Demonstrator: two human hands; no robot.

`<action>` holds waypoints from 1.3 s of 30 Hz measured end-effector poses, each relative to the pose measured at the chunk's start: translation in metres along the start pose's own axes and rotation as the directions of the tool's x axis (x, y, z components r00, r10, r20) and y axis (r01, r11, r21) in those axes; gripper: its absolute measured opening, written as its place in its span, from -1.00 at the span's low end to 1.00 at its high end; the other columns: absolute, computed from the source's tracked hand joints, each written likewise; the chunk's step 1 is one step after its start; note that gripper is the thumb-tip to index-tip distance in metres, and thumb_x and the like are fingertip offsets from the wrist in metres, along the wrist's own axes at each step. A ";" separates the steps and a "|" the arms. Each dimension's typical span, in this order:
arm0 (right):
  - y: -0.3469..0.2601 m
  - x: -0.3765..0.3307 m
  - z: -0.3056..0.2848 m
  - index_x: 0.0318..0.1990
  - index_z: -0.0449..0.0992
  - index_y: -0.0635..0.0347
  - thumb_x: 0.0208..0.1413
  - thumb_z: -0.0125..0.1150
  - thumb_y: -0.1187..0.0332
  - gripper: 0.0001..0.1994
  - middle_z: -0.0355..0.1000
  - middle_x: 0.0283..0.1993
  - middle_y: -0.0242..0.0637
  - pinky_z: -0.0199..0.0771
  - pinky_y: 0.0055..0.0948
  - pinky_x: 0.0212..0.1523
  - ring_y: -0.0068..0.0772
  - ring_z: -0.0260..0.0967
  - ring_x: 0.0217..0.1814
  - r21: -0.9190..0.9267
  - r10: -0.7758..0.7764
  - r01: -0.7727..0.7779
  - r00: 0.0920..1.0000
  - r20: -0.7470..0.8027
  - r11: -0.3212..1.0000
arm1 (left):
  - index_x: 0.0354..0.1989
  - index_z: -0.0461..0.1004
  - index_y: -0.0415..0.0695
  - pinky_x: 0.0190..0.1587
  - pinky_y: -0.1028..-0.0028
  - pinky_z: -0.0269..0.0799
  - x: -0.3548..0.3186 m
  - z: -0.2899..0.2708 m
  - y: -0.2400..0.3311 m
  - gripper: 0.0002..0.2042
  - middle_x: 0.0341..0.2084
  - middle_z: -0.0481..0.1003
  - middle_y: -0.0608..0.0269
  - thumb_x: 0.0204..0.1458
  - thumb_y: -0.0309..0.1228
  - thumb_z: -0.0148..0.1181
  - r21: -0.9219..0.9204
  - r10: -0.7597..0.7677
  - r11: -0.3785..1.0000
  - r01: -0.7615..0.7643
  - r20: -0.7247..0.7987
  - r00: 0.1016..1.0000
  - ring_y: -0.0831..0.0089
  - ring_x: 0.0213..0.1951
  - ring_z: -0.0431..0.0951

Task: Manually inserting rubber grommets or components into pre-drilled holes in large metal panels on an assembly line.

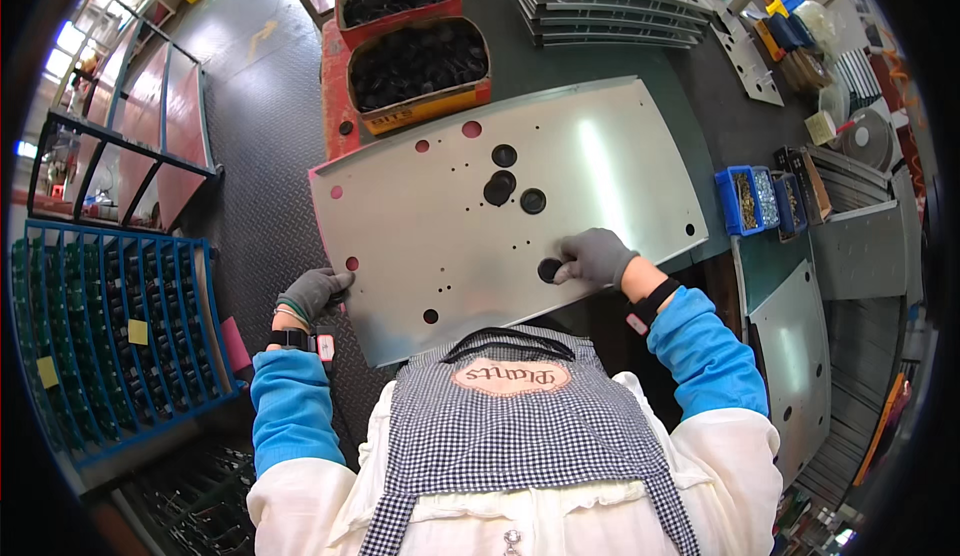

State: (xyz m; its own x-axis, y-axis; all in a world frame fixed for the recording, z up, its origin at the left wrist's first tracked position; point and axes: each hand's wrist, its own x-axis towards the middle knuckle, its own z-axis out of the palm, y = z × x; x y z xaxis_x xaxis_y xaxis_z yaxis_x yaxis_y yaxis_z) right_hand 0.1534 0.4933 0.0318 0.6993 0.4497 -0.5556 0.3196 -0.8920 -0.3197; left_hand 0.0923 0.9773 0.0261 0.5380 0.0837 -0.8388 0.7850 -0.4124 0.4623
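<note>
A flat silver metal panel (420, 221) with round holes lies in front of me on the table. My left hand (315, 294), in a grey glove, grips the panel's left edge with the thumb on top. Near the panel's front edge, my gloved right hand (597, 258) is closed at a black round plug (549, 270), fingers pinching its rim; whether it sits in a hole I cannot tell. Other black plugs are on the panel's middle: an upper one (504, 156), a tilted one (498, 189) and a right one (533, 201).
Two open boxes of black plugs, a near box (430, 114) and a far box (347, 24), stand behind the panel. Stacked metal panels (620, 16) lie at the back. Blue bins (740, 201) of small hardware are at right; a blue rack (120, 336) stands left.
</note>
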 end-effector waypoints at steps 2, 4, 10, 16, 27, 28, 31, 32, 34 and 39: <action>0.004 0.009 -0.016 -0.26 0.62 0.11 -0.13 0.41 -0.12 -0.52 0.56 -0.33 -0.11 0.50 -0.17 -0.16 -0.04 0.54 -0.23 0.179 0.034 -0.064 0.985 0.169 0.982 | -0.09 0.56 -0.15 -0.45 0.59 0.30 -0.002 0.001 0.001 -0.71 -0.47 0.48 0.47 0.23 -0.18 0.16 -0.030 0.003 1.000 -0.003 -0.005 1.000 0.65 -0.53 0.36; 0.000 0.015 -0.023 -0.28 0.63 0.11 -0.11 0.41 -0.09 -0.56 0.56 -0.38 -0.12 0.51 -0.19 -0.19 -0.08 0.55 -0.28 0.147 0.064 -0.098 0.973 0.223 0.984 | -0.09 0.56 -0.14 -0.46 0.59 0.29 -0.004 0.002 0.002 -0.71 -0.50 0.46 0.48 0.23 -0.18 0.15 -0.041 -0.011 0.999 0.010 -0.016 1.000 0.66 -0.54 0.34; -0.042 0.028 -0.029 -0.35 0.68 0.18 -0.12 0.35 0.14 -0.71 0.61 -0.31 -0.14 0.57 -0.26 -0.21 -0.16 0.60 -0.25 -0.089 0.242 -0.226 0.935 0.258 0.970 | -0.16 0.57 -0.13 -0.54 0.53 0.28 -0.005 0.001 0.006 -0.73 -0.53 0.50 0.38 0.20 -0.18 0.19 -0.009 -0.014 1.000 0.014 0.006 1.000 0.60 -0.59 0.39; -0.033 0.043 -0.056 -0.19 0.62 0.11 0.04 0.19 0.10 -0.68 0.59 -0.21 -0.14 0.52 -0.19 -0.13 -0.04 0.54 -0.13 0.104 0.117 -0.098 0.974 -0.194 0.990 | -0.14 0.57 -0.24 -0.50 0.51 0.39 -0.008 -0.002 0.013 -0.71 -0.44 0.56 0.31 0.19 -0.22 0.21 0.034 0.083 0.996 -0.080 -0.072 0.994 0.57 -0.54 0.47; -0.067 0.105 -0.035 -0.21 0.59 0.08 0.13 0.16 0.13 -0.74 0.53 -0.20 -0.08 0.49 -0.15 -0.08 -0.07 0.51 -0.14 -0.024 -0.138 0.142 0.892 -0.430 0.990 | -0.23 0.56 -0.25 -0.53 0.55 0.41 0.007 -0.007 0.006 -0.72 -0.52 0.51 0.33 0.12 -0.24 0.30 -0.151 -0.008 0.988 0.004 -0.022 1.000 0.57 -0.59 0.45; -0.063 0.116 -0.042 -0.20 0.60 0.07 0.14 0.14 0.12 -0.73 0.53 -0.20 -0.07 0.48 -0.13 -0.07 -0.06 0.51 -0.13 0.074 -0.117 0.177 0.859 -0.498 0.981 | -0.23 0.56 -0.24 -0.53 0.54 0.40 0.010 -0.009 0.004 -0.72 -0.52 0.51 0.33 0.11 -0.24 0.31 -0.169 -0.011 0.986 0.010 -0.005 1.000 0.57 -0.59 0.44; -0.055 0.165 -0.064 -0.14 0.62 0.07 0.17 0.10 0.10 -0.70 0.55 -0.20 -0.07 0.47 -0.09 -0.04 0.00 0.50 -0.08 0.304 0.031 0.217 0.766 -0.642 0.927 | -0.23 0.56 -0.23 -0.53 0.52 0.40 0.021 -0.010 -0.001 -0.70 -0.53 0.50 0.34 0.11 -0.20 0.31 -0.151 -0.029 0.988 0.031 0.010 1.000 0.55 -0.59 0.43; -0.056 0.186 -0.071 -0.10 0.61 0.06 0.18 0.08 0.09 -0.68 0.56 -0.20 -0.07 0.46 -0.07 -0.03 0.02 0.49 -0.07 0.337 0.098 0.164 0.762 -0.640 0.927 | -0.21 0.55 -0.23 -0.52 0.52 0.40 0.024 -0.011 -0.003 -0.70 -0.53 0.50 0.34 0.13 -0.20 0.28 -0.127 -0.028 0.991 0.030 0.021 0.999 0.56 -0.58 0.44; -0.053 0.209 -0.077 -0.06 0.58 0.09 0.20 0.06 0.08 -0.65 0.56 -0.14 -0.07 0.44 -0.02 -0.02 0.08 0.48 -0.03 0.298 0.235 -0.052 0.748 -0.620 0.953 | -0.17 0.54 -0.22 -0.50 0.54 0.41 0.027 -0.010 -0.007 -0.70 -0.52 0.50 0.35 0.18 -0.20 0.23 -0.088 -0.031 0.996 0.034 0.030 0.999 0.58 -0.56 0.45; -0.059 0.220 -0.056 -0.18 0.56 0.05 0.17 0.10 0.11 -0.74 0.53 -0.19 -0.14 0.45 -0.08 -0.06 0.03 0.49 -0.10 0.187 0.258 -0.179 0.664 -0.702 0.966 | -0.19 0.55 -0.23 -0.49 0.52 0.40 0.023 -0.009 -0.008 -0.66 -0.53 0.49 0.35 0.14 -0.14 0.26 -0.097 -0.015 0.995 0.017 0.015 1.000 0.57 -0.56 0.43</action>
State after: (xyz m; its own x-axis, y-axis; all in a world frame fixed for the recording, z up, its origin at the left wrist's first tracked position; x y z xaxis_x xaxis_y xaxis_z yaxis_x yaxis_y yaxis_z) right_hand 0.3243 0.6420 -0.0285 0.9956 0.0360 0.0870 0.0645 -0.9335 -0.3527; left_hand 0.1010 0.9909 0.0061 0.5212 0.0769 -0.8499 0.8201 -0.3208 0.4739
